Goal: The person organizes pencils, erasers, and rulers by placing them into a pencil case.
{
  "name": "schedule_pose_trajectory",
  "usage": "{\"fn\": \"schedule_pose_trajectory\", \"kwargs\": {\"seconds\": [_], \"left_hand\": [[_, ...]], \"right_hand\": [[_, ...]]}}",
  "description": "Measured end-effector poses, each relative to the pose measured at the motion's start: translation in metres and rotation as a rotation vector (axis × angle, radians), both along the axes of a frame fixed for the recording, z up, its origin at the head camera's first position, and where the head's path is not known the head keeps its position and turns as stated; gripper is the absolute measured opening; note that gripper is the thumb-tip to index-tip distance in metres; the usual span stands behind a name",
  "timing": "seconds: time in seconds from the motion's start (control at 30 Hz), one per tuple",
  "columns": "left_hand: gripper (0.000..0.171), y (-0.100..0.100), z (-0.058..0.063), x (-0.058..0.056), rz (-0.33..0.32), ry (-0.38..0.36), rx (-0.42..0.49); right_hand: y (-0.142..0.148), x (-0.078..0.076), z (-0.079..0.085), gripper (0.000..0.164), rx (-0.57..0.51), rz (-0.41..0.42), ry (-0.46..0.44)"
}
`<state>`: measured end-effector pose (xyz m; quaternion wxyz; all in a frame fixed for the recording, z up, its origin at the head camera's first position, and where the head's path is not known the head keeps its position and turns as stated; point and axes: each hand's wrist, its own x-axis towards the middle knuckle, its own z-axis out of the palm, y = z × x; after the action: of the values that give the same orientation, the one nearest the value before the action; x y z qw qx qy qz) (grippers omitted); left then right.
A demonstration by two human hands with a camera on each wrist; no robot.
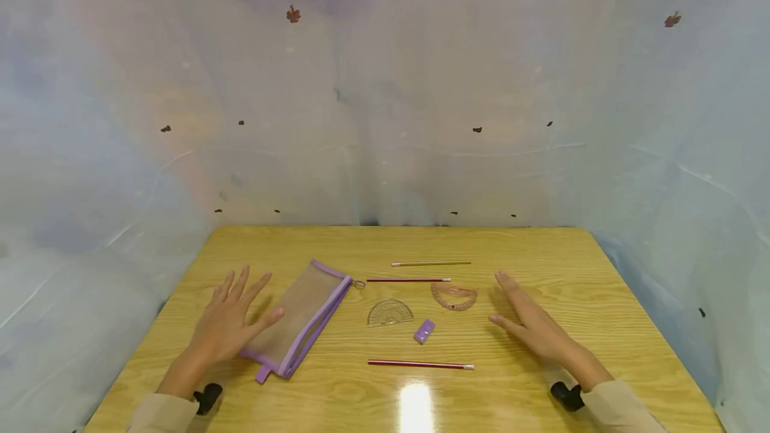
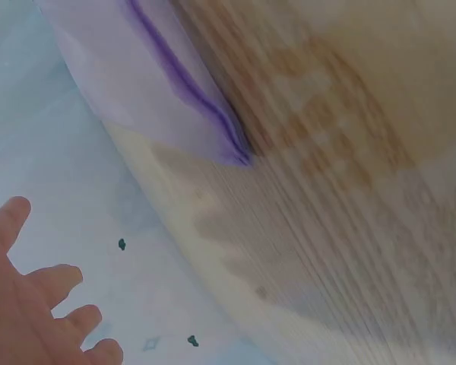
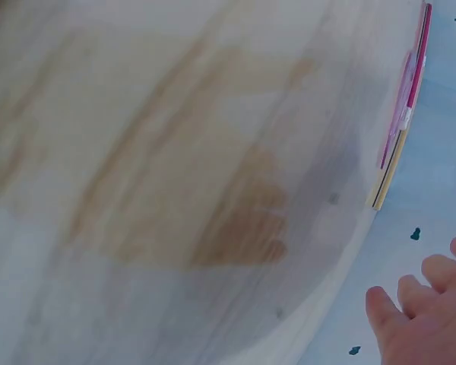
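Note:
My left hand (image 1: 224,323) hovers with spread fingers beside a purple-edged mesh zip pouch (image 1: 301,313), partly covering its left edge in the head view. The left wrist view also shows the pouch (image 2: 159,76) near the fingers. On the right, my right hand (image 1: 538,329) holds nothing, its fingers straight and thumb apart. Nearest to it lies an orange protractor (image 1: 455,306). Between the hands are a clear protractor (image 1: 390,313), a purple eraser (image 1: 424,331), a red pencil (image 1: 421,364) in front, another red pencil (image 1: 409,280) and a yellow pencil (image 1: 431,264) behind.
A wood-grain table (image 1: 517,399) carries everything, its rounded far corners meeting a pale curtain (image 1: 409,179) that hangs behind and along both sides. Black straps (image 1: 567,396) sit on both wrists. Light glares off the front of the tabletop.

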<state>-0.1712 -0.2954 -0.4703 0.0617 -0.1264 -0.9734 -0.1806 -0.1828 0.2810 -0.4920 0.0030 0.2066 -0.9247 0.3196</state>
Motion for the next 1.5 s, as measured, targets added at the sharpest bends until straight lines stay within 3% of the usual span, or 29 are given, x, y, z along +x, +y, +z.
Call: {"fn": "schedule_pose_trajectory", "kwargs": {"seconds": [0.3,0.63,1.13,1.5], "left_hand": [[0.079,0.004,-0.002,-0.001,-0.015,-0.014,0.006],[0.077,0.015,-0.003,-0.002,-0.073,-0.004,0.067],[0.069,0.034,-0.012,-0.004,-0.132,0.046,0.251],[0.057,0.050,-0.010,-0.004,-0.167,0.057,0.304]], "right_hand": [[-0.008,0.006,0.004,0.075,-0.029,0.039,0.006],[-0.017,0.011,0.002,0.060,-0.084,0.120,-0.019],[-0.033,0.011,0.001,0.026,-0.246,0.315,-0.004],[-0.043,0.014,0.001,0.025,-0.246,0.366,-0.021]]}}
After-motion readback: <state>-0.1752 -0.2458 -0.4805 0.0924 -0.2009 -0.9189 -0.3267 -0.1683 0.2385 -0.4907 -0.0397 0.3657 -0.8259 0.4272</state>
